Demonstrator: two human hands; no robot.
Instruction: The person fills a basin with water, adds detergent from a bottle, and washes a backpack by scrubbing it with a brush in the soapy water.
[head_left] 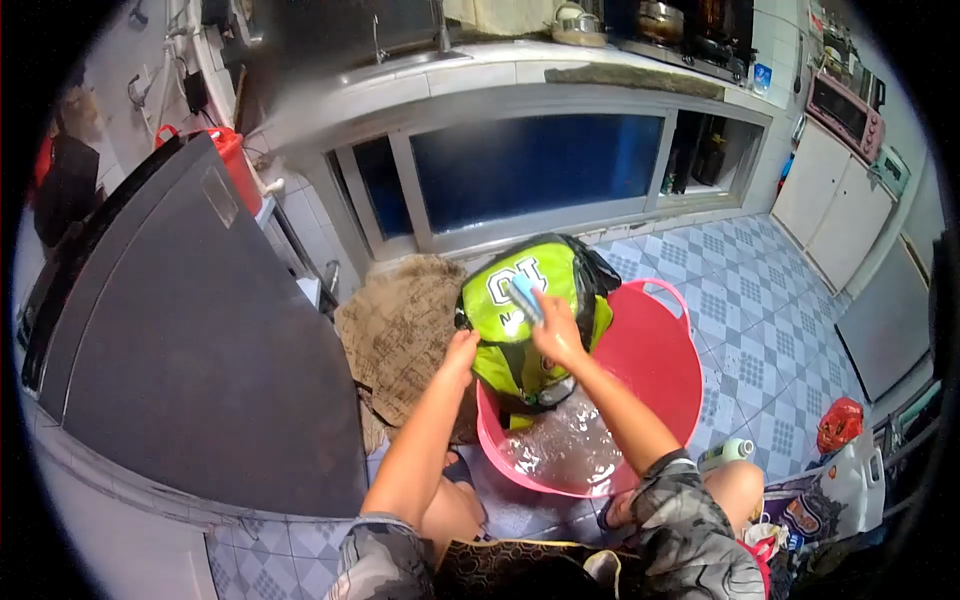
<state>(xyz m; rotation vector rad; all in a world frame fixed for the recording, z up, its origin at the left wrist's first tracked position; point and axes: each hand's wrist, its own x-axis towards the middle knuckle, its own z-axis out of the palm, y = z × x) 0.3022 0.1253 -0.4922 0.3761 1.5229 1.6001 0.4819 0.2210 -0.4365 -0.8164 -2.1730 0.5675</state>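
A wet lime-green and black backpack (487,325) with white and black lettering leans on the far left rim of a pink tub (660,350). Murky, sudsy water (570,445) fills the tub's bottom. My left hand (461,352) is closed on the bag's near left edge, holding it up. In my right hand (558,330) is a light blue scrubbing brush (524,292), pressed against the bag's front over the lettering. The bag's lower part hangs into the tub; the brush's bristles are mostly hidden.
A brown patterned mat (400,325) lies left of the tub, beside a large dark grey panel (210,350). A white bottle (728,453) and a white bag (840,490) stand at right. Low glass cabinet doors (535,165) are ahead, under the counter.
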